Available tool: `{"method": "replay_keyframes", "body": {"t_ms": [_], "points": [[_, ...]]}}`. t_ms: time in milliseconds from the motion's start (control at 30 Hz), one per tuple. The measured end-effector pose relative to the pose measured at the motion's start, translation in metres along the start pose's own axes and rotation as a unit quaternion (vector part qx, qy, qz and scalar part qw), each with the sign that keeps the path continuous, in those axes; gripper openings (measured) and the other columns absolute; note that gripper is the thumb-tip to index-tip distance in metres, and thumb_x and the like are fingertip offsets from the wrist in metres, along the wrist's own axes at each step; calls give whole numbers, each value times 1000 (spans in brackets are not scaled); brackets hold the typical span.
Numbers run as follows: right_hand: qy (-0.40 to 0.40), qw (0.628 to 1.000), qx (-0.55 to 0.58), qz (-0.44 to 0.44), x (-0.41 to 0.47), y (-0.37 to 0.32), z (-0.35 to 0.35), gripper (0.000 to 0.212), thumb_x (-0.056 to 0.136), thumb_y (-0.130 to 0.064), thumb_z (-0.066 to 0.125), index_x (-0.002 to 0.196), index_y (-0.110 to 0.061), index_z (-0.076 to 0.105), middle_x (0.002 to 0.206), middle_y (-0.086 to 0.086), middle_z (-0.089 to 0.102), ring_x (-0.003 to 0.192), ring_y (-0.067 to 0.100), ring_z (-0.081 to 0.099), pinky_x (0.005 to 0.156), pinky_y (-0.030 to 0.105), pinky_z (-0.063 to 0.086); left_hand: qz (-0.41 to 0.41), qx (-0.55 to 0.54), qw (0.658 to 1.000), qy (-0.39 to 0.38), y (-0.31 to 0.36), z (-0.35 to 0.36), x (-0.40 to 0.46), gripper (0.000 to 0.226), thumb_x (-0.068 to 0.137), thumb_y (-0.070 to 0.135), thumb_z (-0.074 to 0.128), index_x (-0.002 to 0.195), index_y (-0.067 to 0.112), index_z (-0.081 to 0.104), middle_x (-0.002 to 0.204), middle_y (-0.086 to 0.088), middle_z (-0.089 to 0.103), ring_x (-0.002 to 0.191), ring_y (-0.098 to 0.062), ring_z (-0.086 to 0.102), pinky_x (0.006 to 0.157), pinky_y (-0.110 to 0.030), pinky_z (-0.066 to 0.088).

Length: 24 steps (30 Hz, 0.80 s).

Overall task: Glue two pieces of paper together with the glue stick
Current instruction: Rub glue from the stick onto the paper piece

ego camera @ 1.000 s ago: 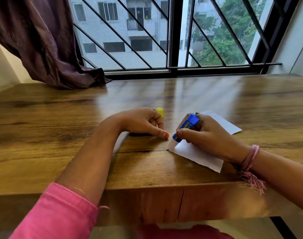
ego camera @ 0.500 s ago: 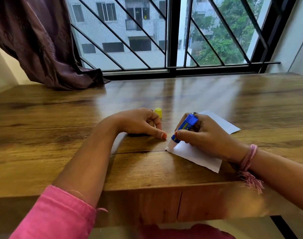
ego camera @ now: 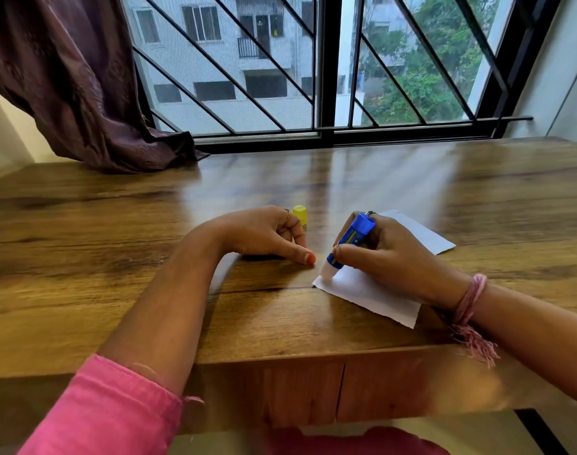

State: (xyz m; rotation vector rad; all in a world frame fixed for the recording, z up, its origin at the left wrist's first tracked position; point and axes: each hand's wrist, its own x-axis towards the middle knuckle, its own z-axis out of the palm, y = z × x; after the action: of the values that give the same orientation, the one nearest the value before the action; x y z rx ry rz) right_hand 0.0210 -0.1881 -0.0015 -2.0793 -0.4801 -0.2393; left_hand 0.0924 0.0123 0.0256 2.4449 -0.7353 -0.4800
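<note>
My right hand [ego camera: 389,257] grips a blue glue stick [ego camera: 352,239], tilted, with its white tip touching the near left corner of a white paper [ego camera: 362,292]. The paper lies flat on the wooden table [ego camera: 116,290], and its far corner [ego camera: 425,234] shows beyond my right hand. I cannot tell whether it is one sheet or two. My left hand [ego camera: 264,234] rests on the table just left of the paper, index fingertip down on the wood, other fingers loosely curled, holding nothing. The yellow glue cap [ego camera: 300,214] stands behind my left hand.
A dark curtain [ego camera: 83,93] drapes onto the table at the back left. A barred window [ego camera: 323,77] runs along the far edge. The table's front edge [ego camera: 280,356] is close to my body, with a drawer front below it.
The glue stick has shifted slightly down and left along the paper's corner, and its white tip now shows. My left hand has stayed in place.
</note>
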Motion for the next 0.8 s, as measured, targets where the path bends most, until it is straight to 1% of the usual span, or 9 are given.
{"method": "replay_keyframes", "body": {"t_ms": [100, 167, 200, 333, 433, 567, 667, 700, 800], "points": [[16, 1000, 12, 8, 1, 1, 0, 31, 68, -34, 63, 73, -4, 64, 57, -10, 54, 53, 1, 48, 52, 15, 37, 0, -1, 1000, 2, 0, 0, 0, 30, 71, 47, 76, 86, 23, 67, 54, 19, 59, 50, 6, 50, 56, -20, 37], [4, 1000, 9, 1, 1, 0, 0, 30, 68, -34, 63, 73, -4, 64, 65, 5, 59, 58, 8, 52, 56, 22, 40, 3, -2, 1000, 2, 0, 0, -1, 29, 71, 47, 76, 85, 23, 67, 55, 19, 59, 50, 6, 50, 56, -19, 37], [-1, 1000, 6, -4, 0, -1, 0, 29, 68, -33, 63, 72, -5, 64, 67, 8, 59, 59, 9, 52, 57, 24, 40, 4, -2, 1000, 1, 0, 0, -1, 28, 71, 47, 76, 85, 23, 67, 54, 19, 59, 50, 6, 50, 56, -19, 37], [12, 1000, 16, 8, 1, 0, -1, 33, 68, -34, 62, 75, -2, 62, 62, -3, 53, 55, 5, 47, 55, 18, 37, 4, -7, 1000, -1, 0, 0, -1, 27, 71, 46, 76, 83, 23, 67, 54, 18, 58, 49, 5, 49, 56, -21, 36], [-4, 1000, 7, -3, -1, -3, 0, 30, 69, -32, 63, 72, -3, 61, 60, -2, 52, 53, 4, 46, 53, 17, 36, 3, -5, 1000, -1, 0, 0, -1, 27, 72, 45, 76, 84, 23, 67, 54, 18, 58, 49, 5, 49, 57, -21, 37], [15, 1000, 9, 6, 0, -3, -1, 31, 68, -33, 61, 74, -2, 61, 66, 4, 55, 60, 10, 49, 59, 26, 39, -3, -7, 1000, -1, 1, 0, -1, 27, 72, 45, 76, 85, 23, 66, 54, 18, 58, 49, 5, 50, 57, -21, 36], [1, 1000, -3, -1, -2, -5, 0, 33, 68, -34, 61, 76, -1, 62, 70, 18, 57, 64, 16, 51, 61, 36, 40, -1, -2, 1000, -2, 1, 0, -2, 26, 73, 45, 75, 84, 24, 66, 53, 19, 58, 49, 6, 50, 57, -20, 36], [0, 1000, -6, -1, -2, -5, 1, 33, 68, -34, 61, 76, -2, 62, 70, 17, 56, 63, 15, 50, 60, 36, 40, -1, -3, 1000, -2, 1, 0, -2, 25, 73, 45, 75, 84, 24, 66, 53, 19, 58, 49, 6, 50, 57, -20, 37], [17, 1000, 5, 11, -1, -5, 0, 33, 68, -34, 61, 76, -2, 61, 67, 5, 53, 61, 11, 49, 61, 30, 39, -3, -6, 1000, -1, 2, 0, -2, 25, 73, 44, 75, 84, 23, 66, 53, 19, 57, 48, 6, 49, 56, -20, 36]]}}
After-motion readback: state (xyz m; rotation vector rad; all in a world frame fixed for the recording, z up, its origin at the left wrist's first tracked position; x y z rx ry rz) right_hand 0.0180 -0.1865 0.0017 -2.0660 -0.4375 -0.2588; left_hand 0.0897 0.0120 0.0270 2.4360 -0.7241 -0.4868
